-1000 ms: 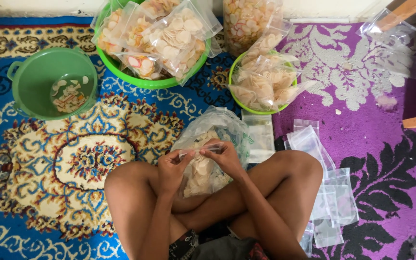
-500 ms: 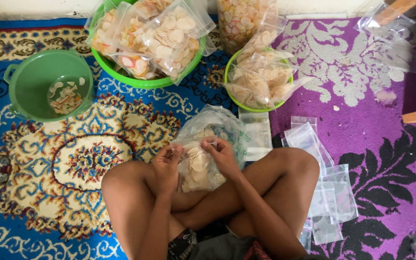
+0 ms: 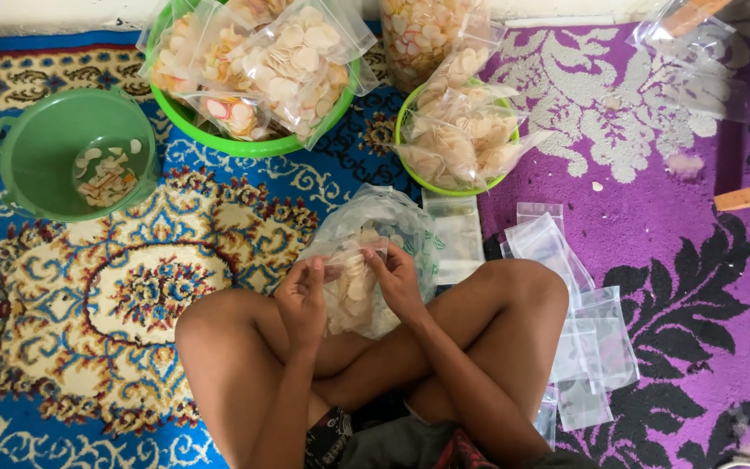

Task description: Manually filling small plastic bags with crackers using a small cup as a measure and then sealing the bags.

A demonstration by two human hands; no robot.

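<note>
— What does the person sit on?

— A patterned carpet (image 3: 88, 347), blue with cream and red medallions on the left, meeting a purple rug (image 3: 696, 287) with black and pale leaf shapes on the right. The person sits cross-legged at the bottom edge, bare knees out to both sides.

— And what is in the hands?

— A clear plastic bag of pale round crackers (image 3: 353, 287), thin discs pressed together, held above the crossed legs. The left hand (image 3: 303, 300) pinches the bag's top edge on one side, fingers closed on the film; the right hand (image 3: 397, 280) pinches it on the other side, also closed. Just behind it lies a larger crumpled clear bag (image 3: 384, 217).

— What surrounds them?

— At the top edge, a large green basin (image 3: 245, 143) heaped with filled cracker bags, and a smaller green bowl (image 3: 414, 169) with more. On the left of the blue carpet stands a green bucket (image 3: 36, 148) with a few loose crackers at its bottom. Flat empty zip bags (image 3: 583, 339) lie scattered on the purple rug beside the right knee.
</note>
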